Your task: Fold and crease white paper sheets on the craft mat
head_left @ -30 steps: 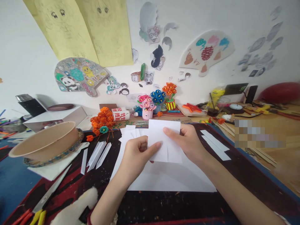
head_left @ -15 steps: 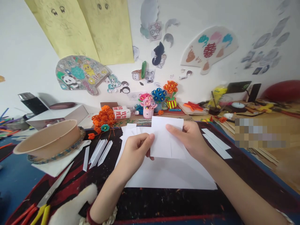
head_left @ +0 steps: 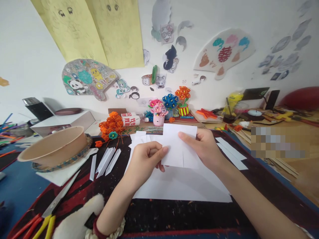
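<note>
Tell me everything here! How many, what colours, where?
Held paper: 1, white, centre
Large sheet: 1, white, below
Flat strips: 2, white, right
Folded strips: several, white, left
Scissors: count unclear, red/yellow handles, lower left
Basin: 1, beige, left
Flask: 1, black, back left
Potted flowers: several, pink/blue/orange, back
Loose flowers: many, mostly orange, back
Fans: 2, multicoloured, wall
Drawings: 2, yellow, wall
Stickers: many, mixed, wall
Mat: 1, black-red, underneath
Clutter: uncounted, mixed, back
Left hand: 1, paper's left edge
Right hand: 1, paper's right edge
</note>
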Demonstrator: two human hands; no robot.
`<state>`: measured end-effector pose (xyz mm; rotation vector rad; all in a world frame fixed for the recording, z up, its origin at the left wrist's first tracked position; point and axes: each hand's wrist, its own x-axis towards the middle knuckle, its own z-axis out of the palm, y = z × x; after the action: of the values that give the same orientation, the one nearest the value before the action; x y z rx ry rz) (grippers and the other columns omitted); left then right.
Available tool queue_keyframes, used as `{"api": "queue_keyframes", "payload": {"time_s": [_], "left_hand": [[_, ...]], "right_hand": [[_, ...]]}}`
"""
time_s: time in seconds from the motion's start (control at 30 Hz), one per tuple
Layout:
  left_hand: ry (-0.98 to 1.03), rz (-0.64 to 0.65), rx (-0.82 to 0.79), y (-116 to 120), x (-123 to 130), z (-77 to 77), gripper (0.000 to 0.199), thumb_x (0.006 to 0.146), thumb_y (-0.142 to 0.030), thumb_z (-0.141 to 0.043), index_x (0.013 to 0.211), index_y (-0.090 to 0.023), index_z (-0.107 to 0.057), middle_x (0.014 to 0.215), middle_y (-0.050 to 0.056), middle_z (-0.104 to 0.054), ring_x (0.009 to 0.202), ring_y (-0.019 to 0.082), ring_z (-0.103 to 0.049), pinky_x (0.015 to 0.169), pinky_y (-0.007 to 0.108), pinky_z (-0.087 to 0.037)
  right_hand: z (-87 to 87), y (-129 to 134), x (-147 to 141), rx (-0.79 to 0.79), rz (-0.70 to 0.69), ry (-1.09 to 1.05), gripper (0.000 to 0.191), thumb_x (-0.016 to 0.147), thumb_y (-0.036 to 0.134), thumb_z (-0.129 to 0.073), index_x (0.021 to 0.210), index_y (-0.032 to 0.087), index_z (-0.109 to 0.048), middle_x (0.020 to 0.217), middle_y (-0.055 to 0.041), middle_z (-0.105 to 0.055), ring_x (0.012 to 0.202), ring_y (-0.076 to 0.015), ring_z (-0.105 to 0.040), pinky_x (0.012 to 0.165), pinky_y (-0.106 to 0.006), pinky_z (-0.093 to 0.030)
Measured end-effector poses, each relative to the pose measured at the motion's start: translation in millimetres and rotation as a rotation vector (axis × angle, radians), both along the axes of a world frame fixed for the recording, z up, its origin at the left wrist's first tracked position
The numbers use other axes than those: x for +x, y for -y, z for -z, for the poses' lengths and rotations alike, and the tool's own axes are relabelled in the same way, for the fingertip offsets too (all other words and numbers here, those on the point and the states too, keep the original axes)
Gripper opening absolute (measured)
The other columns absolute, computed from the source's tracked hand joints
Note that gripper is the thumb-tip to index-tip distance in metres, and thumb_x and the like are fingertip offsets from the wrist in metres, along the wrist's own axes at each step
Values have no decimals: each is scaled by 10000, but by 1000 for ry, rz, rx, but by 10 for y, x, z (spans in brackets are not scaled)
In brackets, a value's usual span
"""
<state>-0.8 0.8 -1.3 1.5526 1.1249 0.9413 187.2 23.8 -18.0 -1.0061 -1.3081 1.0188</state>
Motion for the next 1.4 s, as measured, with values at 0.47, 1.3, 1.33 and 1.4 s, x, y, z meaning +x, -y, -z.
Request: {"api": "queue_keyframes", "payload": {"time_s": [0.47, 1.3, 1.33, 1.4], "left_hand": [[-84, -107, 113, -26, -14, 18, 311, 834, -422, -604, 666, -160, -598, 445, -19, -585, 439, 105, -564, 485, 179, -383], [-83, -123, 129, 1, 13, 3, 315, 845, -421, -575, 650, -173, -570, 453, -26, -581, 439, 119, -582, 490, 193, -381], [-81, -114, 115, -3, 6, 3, 313, 840, -417, -585, 646, -172, -564, 455, -31, -572, 443, 118, -583, 494, 192, -383], [-70, -83, 74, -15, -5, 3, 311, 825, -413, -606, 638, -169, -556, 466, -40, -550, 463, 118, -587, 505, 193, -388]], "right_hand": [[-16, 21, -3, -188, -250, -41, 307, 719, 419, -747, 834, 135, -725, 850, -89, -734, 732, -203, -660, 629, -292, -511], [17, 20, -14, -101, -207, 47, 351, 757, 489, -681, 732, 140, -649, 589, -5, -575, 472, -107, -472, 401, -227, -336], [15, 18, -9, -101, -210, 54, 350, 758, 487, -680, 722, 141, -647, 578, -2, -566, 467, -105, -467, 396, -225, -334], [14, 11, 3, -114, -207, 83, 349, 752, 481, -685, 690, 141, -639, 544, 11, -534, 443, -95, -441, 372, -214, -309]]}}
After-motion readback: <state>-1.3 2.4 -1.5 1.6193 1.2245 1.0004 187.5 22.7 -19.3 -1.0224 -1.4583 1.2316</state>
